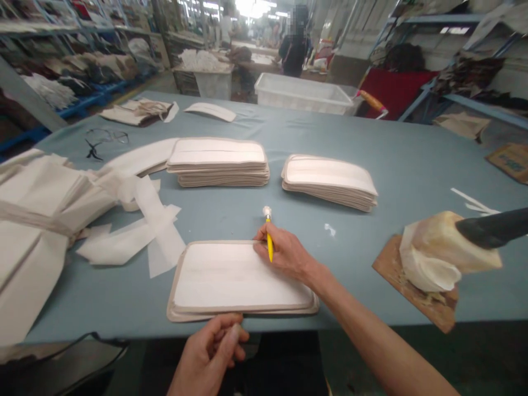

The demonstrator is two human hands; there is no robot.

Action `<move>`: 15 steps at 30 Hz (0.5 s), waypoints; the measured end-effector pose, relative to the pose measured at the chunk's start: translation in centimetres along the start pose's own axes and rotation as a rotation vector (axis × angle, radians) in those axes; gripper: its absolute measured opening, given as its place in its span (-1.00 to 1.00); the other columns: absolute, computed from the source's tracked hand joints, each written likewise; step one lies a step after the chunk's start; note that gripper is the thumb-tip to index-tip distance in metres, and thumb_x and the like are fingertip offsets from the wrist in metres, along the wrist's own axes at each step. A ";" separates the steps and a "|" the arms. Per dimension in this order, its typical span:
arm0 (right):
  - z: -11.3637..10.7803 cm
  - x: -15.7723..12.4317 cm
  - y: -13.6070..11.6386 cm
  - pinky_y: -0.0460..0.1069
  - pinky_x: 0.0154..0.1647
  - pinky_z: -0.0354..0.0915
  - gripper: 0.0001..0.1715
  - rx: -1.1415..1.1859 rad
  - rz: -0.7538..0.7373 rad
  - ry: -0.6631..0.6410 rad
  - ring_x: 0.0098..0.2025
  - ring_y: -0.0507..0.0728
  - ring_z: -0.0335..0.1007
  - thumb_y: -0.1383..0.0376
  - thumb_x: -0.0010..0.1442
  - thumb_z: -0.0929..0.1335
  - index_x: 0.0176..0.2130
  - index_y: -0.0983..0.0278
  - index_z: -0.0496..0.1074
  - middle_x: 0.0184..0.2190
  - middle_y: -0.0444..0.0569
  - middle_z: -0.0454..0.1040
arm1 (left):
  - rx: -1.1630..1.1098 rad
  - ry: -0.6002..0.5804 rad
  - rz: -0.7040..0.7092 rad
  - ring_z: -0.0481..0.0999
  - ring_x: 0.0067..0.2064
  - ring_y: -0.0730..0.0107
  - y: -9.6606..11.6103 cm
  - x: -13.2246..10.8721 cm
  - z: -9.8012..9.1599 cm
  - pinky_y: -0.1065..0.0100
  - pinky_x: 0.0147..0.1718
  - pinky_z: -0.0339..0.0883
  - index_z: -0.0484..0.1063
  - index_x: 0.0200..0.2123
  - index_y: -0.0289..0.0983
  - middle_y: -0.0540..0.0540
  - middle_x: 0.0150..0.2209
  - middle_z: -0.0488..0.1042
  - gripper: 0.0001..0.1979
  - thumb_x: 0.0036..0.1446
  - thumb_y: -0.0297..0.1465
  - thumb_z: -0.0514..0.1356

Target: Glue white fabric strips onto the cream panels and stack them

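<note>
A short stack of cream fabric panels (239,278) with rounded corners and beige edges lies near the table's front edge. My right hand (286,253) rests at the far edge of the top panel, closed on a yellow brush (269,242) whose pale tip points away from me. Below the near edge, my left hand (218,346) has its fingers curled, the fingertips by the panel border; whether they pinch anything is hidden. Farther back are a taller panel stack (218,154) and another stack (330,176) to its right.
A brown board (429,280) at the right bears a pale container with a dark handle. Cream fabric (37,220) and white strips (136,236) cover the left. Wire glasses (107,136) lie farther back. Beyond the table stand a white bin (303,93) and a person (295,49).
</note>
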State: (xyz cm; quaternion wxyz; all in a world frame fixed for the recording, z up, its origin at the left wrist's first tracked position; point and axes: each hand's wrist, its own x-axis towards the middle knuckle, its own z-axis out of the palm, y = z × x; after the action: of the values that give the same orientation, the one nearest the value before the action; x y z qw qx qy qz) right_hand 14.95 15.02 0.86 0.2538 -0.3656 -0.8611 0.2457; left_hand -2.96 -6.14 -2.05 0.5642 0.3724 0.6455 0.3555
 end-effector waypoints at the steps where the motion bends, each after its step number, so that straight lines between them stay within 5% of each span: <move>1: 0.0 -0.2 -0.2 -0.06 -0.24 0.28 -0.83 0.000 -0.009 0.002 -0.31 0.09 0.48 0.40 0.27 0.40 -0.16 0.15 0.39 -0.30 -0.19 0.57 | -0.028 -0.003 -0.005 0.59 -0.32 0.28 -0.1 0.1 0.1 0.34 -0.34 0.49 0.58 -0.05 -0.28 -0.18 -0.22 0.65 -0.23 0.14 0.32 0.18; 9: -0.5 -1.3 -2.1 0.03 -0.08 0.33 -0.89 0.038 -0.062 0.059 -0.17 0.18 0.53 0.36 0.28 0.38 -0.21 0.15 0.38 -0.24 -0.08 0.60 | -0.135 -0.014 -0.010 0.58 -0.38 0.33 -0.6 0.7 0.2 0.35 -0.36 0.46 0.60 -0.12 -0.28 -0.18 -0.26 0.65 -0.20 0.06 0.36 0.21; 15: -1.7 -1.4 -4.6 -0.07 -0.34 0.25 -0.86 0.114 -0.063 0.058 -0.42 0.07 0.39 0.39 0.28 0.25 -0.20 0.15 0.34 -0.39 -0.20 0.48 | -0.204 0.006 -0.006 0.57 -0.43 0.34 -0.1 0.8 0.6 0.35 -0.38 0.47 0.60 -0.23 -0.26 -0.16 -0.30 0.64 -0.17 -0.06 0.42 0.24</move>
State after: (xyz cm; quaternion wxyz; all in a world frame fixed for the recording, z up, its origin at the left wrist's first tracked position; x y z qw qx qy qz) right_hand 14.52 11.54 4.57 0.3066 -0.3302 -0.8491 0.2756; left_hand -2.39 -5.48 -2.54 0.5982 0.3099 0.6089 0.4186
